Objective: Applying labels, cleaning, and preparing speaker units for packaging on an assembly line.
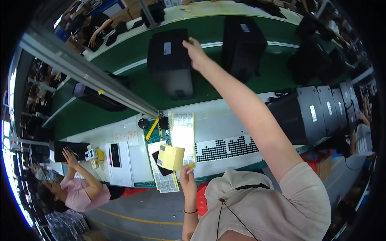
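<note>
My right hand (195,54), its arm stretched far out, grips the upper right edge of a black speaker cabinet (171,64) with a white label on its top. The cabinet stands on the green conveyor belt (209,88). A yellow cover shows on a fingertip of that hand. My left hand (187,180) is low in the middle, fingers drawn together beside a yellow label pad (171,157). Something small and pale shows at its fingertips, too small to make out. Under the pad are a dark phone-like slab (164,172) and a label sheet (172,185).
Another black cabinet (243,44) stands farther right on the belt. Rows of black round pads (225,148) cover a white sheet on the bench. Several dark cabinets (311,114) line up at right. A metal post (92,76) crosses at left; a co-worker (84,186) handles a black box.
</note>
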Available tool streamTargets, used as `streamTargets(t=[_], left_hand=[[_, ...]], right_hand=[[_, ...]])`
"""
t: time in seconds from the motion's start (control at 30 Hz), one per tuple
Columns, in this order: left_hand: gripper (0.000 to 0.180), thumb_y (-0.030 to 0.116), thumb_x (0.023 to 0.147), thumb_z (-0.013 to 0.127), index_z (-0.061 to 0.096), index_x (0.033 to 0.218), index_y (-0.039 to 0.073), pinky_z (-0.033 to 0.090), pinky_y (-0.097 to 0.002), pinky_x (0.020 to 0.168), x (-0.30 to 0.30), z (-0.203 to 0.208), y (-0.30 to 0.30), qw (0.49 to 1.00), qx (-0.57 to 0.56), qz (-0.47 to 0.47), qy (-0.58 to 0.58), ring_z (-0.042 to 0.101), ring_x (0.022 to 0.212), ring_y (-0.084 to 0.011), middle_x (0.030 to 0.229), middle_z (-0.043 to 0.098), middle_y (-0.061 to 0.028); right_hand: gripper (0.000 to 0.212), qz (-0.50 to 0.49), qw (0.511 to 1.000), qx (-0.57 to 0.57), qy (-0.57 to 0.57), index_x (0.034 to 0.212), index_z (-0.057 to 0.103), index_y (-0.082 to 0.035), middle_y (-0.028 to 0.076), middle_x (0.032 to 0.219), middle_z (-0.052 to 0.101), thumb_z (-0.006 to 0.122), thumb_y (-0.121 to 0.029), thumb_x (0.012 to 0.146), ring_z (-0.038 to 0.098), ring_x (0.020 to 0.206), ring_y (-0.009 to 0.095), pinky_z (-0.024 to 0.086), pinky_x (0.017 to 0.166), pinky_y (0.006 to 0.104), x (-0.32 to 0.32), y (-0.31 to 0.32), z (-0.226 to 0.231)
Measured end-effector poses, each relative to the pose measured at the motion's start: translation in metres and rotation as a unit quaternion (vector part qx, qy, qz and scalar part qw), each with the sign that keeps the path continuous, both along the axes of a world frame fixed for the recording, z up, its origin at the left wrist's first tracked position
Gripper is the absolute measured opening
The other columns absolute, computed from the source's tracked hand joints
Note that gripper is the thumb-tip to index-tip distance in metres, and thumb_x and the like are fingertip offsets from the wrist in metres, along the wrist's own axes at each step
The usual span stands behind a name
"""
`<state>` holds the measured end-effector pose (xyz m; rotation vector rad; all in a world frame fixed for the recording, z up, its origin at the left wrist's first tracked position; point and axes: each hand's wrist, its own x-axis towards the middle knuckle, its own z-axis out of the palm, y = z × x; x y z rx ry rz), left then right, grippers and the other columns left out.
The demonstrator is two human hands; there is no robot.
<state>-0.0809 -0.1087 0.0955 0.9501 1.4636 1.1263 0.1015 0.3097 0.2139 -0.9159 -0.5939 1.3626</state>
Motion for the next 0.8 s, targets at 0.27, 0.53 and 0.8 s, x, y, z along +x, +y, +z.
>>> streamTargets(t=[0.27, 0.53, 0.8], left_hand=[[0.032, 0.012, 0.081, 0.06, 0.061, 0.111, 0.001, 0.048, -0.0361, 0.088, -0.066, -0.097, -0.14, 0.816, -0.225, -0.484, 0.22, 0.062, 0.103, -0.0251, 0.108, 0.066, -0.016], [0.051, 0.017, 0.072, 0.071, 0.058, 0.118, 0.001, 0.045, -0.0325, 0.093, -0.04, -0.084, -0.198, 0.844, -0.299, -0.442, -0.045, 0.057, 0.11, -0.0226, 0.118, 0.063, -0.013], [0.022, 0.025, 0.073, 0.064, 0.071, 0.087, 0.008, 0.05, -0.0339, 0.082, -0.031, -0.159, -0.232, 0.719, -0.316, -0.604, 0.136, 0.065, 0.094, -0.0242, 0.09, 0.069, -0.0152]], right_hand=[[0.072, -0.065, 0.964, 0.009, -0.256, 0.141, 0.03, -0.005, 0.015, 0.122, 0.055, 0.067, -0.031, 0.085, 0.053, 0.112, 0.024, 0.044, 0.091, 0.0385, -0.003, 0.016, -0.014], [0.038, -0.01, 0.986, -0.005, -0.165, 0.132, 0.04, -0.007, 0.009, 0.118, 0.057, 0.049, -0.017, 0.097, 0.055, 0.112, 0.019, 0.045, 0.093, 0.0301, 0.045, -0.173, -0.085], [0.023, 0.137, 0.93, -0.05, -0.337, 0.116, 0.048, -0.002, 0.011, 0.109, 0.059, 0.052, -0.01, 0.095, 0.058, 0.102, 0.02, 0.046, 0.088, 0.0291, 0.115, -0.379, -0.221]])
